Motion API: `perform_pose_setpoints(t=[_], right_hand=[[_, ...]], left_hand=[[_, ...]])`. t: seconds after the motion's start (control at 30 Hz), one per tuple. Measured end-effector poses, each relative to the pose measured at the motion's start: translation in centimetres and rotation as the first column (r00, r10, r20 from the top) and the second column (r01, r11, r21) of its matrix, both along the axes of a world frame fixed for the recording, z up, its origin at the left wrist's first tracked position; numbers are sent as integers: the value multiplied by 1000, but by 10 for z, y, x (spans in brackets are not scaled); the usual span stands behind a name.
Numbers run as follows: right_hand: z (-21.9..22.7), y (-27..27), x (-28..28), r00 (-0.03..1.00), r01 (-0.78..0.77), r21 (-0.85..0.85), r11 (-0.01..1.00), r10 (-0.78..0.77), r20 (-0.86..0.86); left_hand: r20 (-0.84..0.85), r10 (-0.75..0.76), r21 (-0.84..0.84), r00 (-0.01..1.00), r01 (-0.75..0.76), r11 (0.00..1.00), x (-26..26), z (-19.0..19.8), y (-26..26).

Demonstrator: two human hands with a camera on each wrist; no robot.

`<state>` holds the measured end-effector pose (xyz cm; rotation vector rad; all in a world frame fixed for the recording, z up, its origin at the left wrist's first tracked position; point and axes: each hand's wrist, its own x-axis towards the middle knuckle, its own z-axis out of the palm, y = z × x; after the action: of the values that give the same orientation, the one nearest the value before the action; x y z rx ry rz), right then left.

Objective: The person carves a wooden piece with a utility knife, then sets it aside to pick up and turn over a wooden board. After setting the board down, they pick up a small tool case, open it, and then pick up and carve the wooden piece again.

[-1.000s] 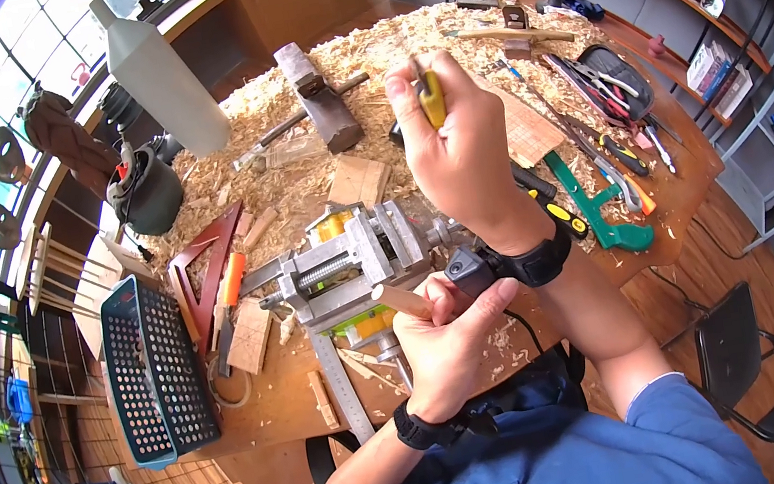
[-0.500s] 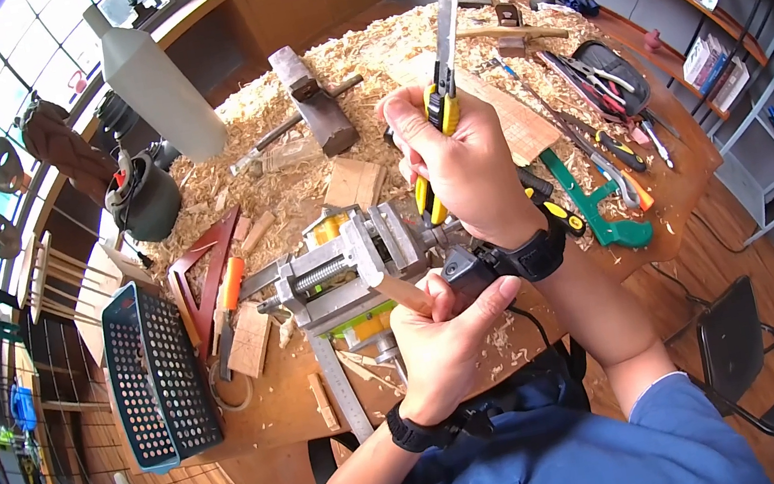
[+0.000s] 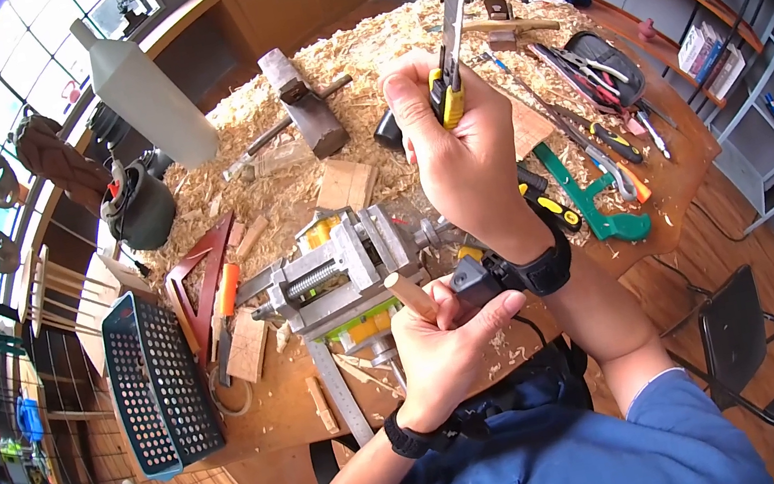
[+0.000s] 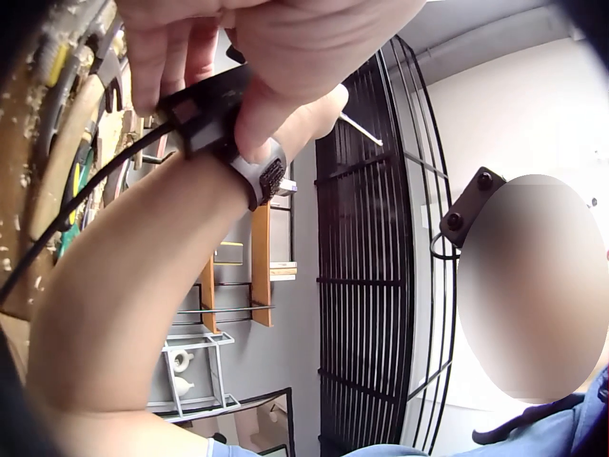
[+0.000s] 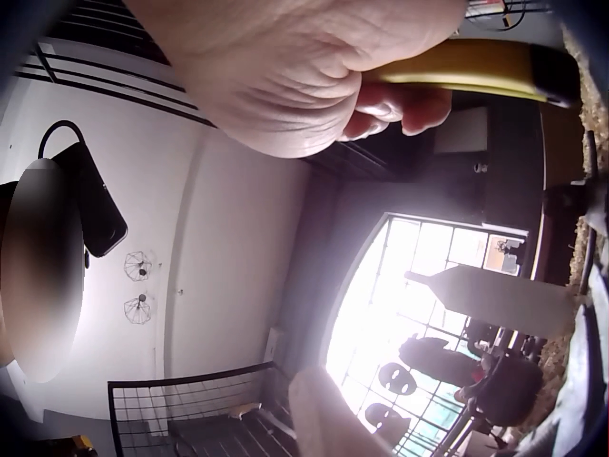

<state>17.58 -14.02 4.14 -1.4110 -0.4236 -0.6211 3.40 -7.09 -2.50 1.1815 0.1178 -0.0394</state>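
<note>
My right hand [image 3: 469, 153] is raised over the bench, gripping a yellow-and-black-handled tool with a long flat metal blade [image 3: 459, 3] that points up and away. Its yellow handle [image 5: 466, 65] shows below the palm in the right wrist view. Lower down, my left hand [image 3: 445, 354] holds a wooden dowel [image 3: 411, 297] in its curled fingers. The thumb and fingers of this hand also close about the black camera box [image 4: 205, 109] strapped to my right wrist. Just beyond the dowel stands a metal vise [image 3: 342, 274] on the bench.
Wood shavings [image 3: 268, 195] cover the far bench. A plane [image 3: 304, 103], a green-handled tool [image 3: 592, 194] and a pouch of pliers [image 3: 598, 72] lie about. At the left are a perforated basket [image 3: 161, 379], a red triangle square [image 3: 201, 282] and a large bottle [image 3: 147, 98].
My right hand has turned, bringing the blade from a blur into plain sight, and now sits slightly higher. The left hand stays at the right wrist, the dowel tilting a little.
</note>
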Motion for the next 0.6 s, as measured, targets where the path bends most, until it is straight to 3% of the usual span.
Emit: perform_pose_setpoints(t=[0.13, 0.2, 0.33, 0.4, 0.43, 0.5, 0.53, 0.6], right_hand=[[-5, -2, 1, 997, -17, 39, 999, 20, -75], [-5, -3, -1, 996, -20, 45, 999, 24, -81], [-2, -4, -9, 997, -28, 63, 998, 33, -66], [0, -6, -15, 997, -24, 84, 996, 30, -72], [1, -6, -18, 997, -21, 81, 997, 26, -71], [1, -4, -23, 999, -22, 170, 985, 28, -34], [0, -3, -24, 1000, -25, 201, 979, 27, -9], [-1, -4, -26, 995, -87, 253, 964, 99, -33]], left_hand=[[42, -42, -38, 998, 43, 998, 1, 5, 1], [96, -66, 22, 993, 64, 998, 2, 3, 4], [36, -125, 3, 992, 125, 992, 4, 3, 12], [212, -62, -139, 975, 93, 986, 6, 0, 13], [214, -65, -142, 975, 96, 985, 5, 1, 16], [185, -178, -66, 967, 193, 979, 2, 6, 23], [240, -170, -64, 956, 190, 980, 2, 3, 22], [190, -130, -100, 973, 151, 983, 2, 10, 25]])
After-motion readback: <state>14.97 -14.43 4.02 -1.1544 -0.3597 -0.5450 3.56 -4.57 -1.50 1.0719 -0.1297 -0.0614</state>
